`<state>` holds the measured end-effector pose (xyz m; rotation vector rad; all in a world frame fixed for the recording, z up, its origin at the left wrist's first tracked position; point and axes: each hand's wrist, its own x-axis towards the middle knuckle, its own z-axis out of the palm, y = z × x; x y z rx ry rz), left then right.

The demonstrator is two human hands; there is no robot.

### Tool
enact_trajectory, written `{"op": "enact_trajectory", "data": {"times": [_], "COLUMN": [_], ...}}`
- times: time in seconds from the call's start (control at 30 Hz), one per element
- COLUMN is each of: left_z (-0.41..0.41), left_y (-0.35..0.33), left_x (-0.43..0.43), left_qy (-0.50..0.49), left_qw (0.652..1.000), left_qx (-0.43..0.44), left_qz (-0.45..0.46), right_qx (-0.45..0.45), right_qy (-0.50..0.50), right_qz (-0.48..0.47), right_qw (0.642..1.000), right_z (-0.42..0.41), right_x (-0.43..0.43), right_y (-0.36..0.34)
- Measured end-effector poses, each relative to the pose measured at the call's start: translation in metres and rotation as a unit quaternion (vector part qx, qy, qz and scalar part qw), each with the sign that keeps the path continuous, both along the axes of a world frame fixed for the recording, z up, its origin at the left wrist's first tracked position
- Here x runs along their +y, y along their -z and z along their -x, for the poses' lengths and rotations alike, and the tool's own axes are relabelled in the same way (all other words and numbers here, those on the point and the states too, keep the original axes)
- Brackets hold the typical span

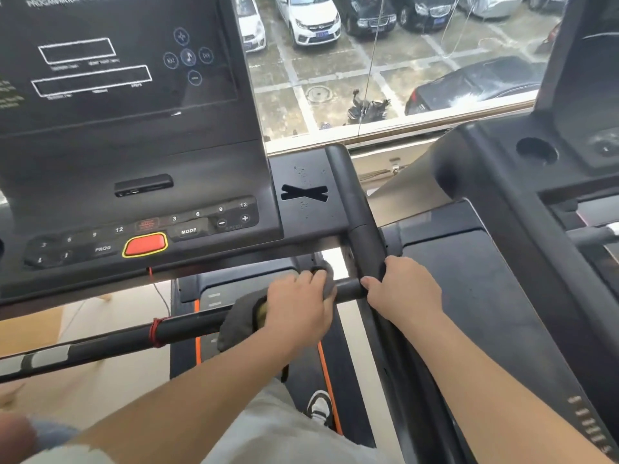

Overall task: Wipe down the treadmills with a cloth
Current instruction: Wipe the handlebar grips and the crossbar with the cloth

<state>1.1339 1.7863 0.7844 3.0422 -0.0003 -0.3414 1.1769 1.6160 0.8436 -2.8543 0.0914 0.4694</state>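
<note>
I stand on a black treadmill whose console (140,209) fills the upper left. My left hand (299,304) grips a dark grey cloth (239,324) wrapped around the horizontal front handlebar (110,341), close to its right end. The cloth hangs below the bar on the hand's left side. My right hand (400,284) holds the black right side handrail (363,222) just where the crossbar joins it, thumb towards the crossbar.
A red stop button (144,245) and a red cord (155,333) wound on the bar lie left of my hands. A second treadmill (522,202) stands at the right. A window (385,61) ahead looks onto parked cars. My shoe (319,408) rests on the belt.
</note>
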Motion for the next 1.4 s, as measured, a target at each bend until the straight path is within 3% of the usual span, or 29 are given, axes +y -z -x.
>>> {"op": "enact_trajectory", "data": {"times": [0.1, 0.2, 0.27, 0.4, 0.47, 0.57, 0.67, 0.73, 0.83, 0.9, 0.97, 1.03, 1.1, 1.17, 1.2, 1.33, 1.4], "left_z": [-0.019, -0.041, -0.060, -0.097, -0.095, -0.044, 0.022, 0.016, -0.016, -0.033, -0.046, -0.060, -0.074, -0.070, -0.059, -0.003, -0.022], "left_y": [0.000, 0.003, 0.000, -0.005, -0.001, 0.001, 0.019, 0.031, 0.020, 0.004, -0.003, -0.010, -0.007, 0.001, 0.005, 0.010, 0.005], "left_x": [-0.035, -0.034, -0.028, -0.025, -0.030, -0.039, -0.043, -0.033, -0.020, -0.018, -0.014, -0.012, -0.011, -0.016, -0.020, -0.035, -0.036], "left_qy": [0.023, -0.023, -0.056, -0.015, -0.040, -0.061, 0.034, 0.081, 0.124, 0.134, 0.130, 0.042, -0.004, 0.022, 0.026, 0.036, 0.031], "left_qw": [0.998, 0.994, 0.984, 0.946, 0.951, 0.986, 0.991, 0.988, 0.990, 0.991, 0.989, 0.976, 0.959, 0.977, 0.991, 0.994, 0.998], "left_qx": [-0.008, 0.037, 0.114, 0.301, 0.269, 0.063, -0.083, -0.115, -0.069, -0.016, 0.042, 0.124, 0.184, 0.157, 0.095, -0.076, -0.025], "left_qz": [0.054, 0.096, 0.129, 0.116, 0.143, 0.142, 0.099, 0.070, 0.005, 0.023, 0.065, 0.175, 0.214, 0.142, 0.093, 0.067, 0.047], "right_qx": [-0.011, -0.013, -0.008, -0.003, -0.001, -0.001, 0.003, 0.003, 0.002, 0.000, 0.001, -0.002, -0.009, -0.010, -0.007, 0.001, 0.009], "right_qy": [0.000, 0.000, -0.001, 0.004, 0.005, 0.007, 0.005, 0.002, 0.003, 0.003, 0.000, -0.004, -0.005, -0.008, -0.008, -0.006, -0.011], "right_qz": [-0.001, 0.004, 0.012, 0.017, 0.019, 0.012, 0.014, 0.017, 0.016, 0.014, 0.014, 0.013, 0.013, 0.017, 0.016, 0.017, 0.027], "right_qw": [1.000, 1.000, 1.000, 1.000, 1.000, 1.000, 1.000, 1.000, 1.000, 1.000, 1.000, 1.000, 1.000, 1.000, 1.000, 1.000, 1.000], "right_z": [0.001, 0.002, 0.001, 0.001, 0.002, 0.002, 0.002, 0.001, 0.001, 0.001, 0.002, 0.004, 0.005, 0.005, 0.004, 0.001, -0.002], "right_x": [-0.001, 0.000, 0.002, 0.005, 0.005, 0.004, 0.003, 0.002, 0.001, 0.001, 0.001, 0.001, 0.001, 0.000, -0.001, 0.000, 0.001], "right_y": [0.004, 0.004, 0.002, 0.000, -0.001, 0.002, 0.004, 0.005, 0.004, 0.004, 0.003, 0.003, 0.004, 0.005, 0.005, 0.006, 0.006]}}
